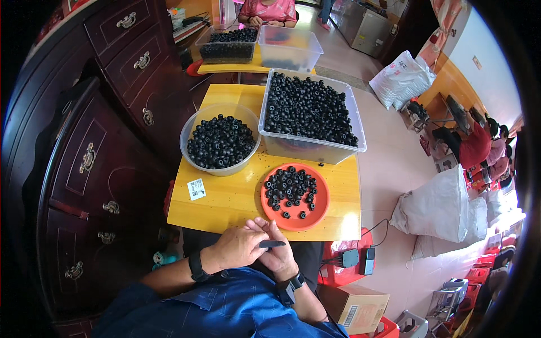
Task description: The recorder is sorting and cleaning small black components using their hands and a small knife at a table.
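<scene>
Just off the table's near edge, my two hands are held together. My left hand (234, 248) is closed, with a short dark knife-like tool (273, 244) sticking out of it to the right, over the other palm. My right hand (277, 256) lies against it, palm turned up and fingers curled in toward the left fingertips; anything pinched there is too small or hidden to make out. Nearest to them is an orange-red plate (322, 211) bearing small black ring-shaped pieces (290, 186), each with a hole.
A round clear tub (186, 149) and a larger clear bin (315, 149), both with black pieces, stand on the yellow table (225, 205) beyond the plate. A white label (196, 189) lies at left. Dark drawers (84, 163) rise leftward; white sacks (434, 205) stand right. Another person (267, 10) sits opposite.
</scene>
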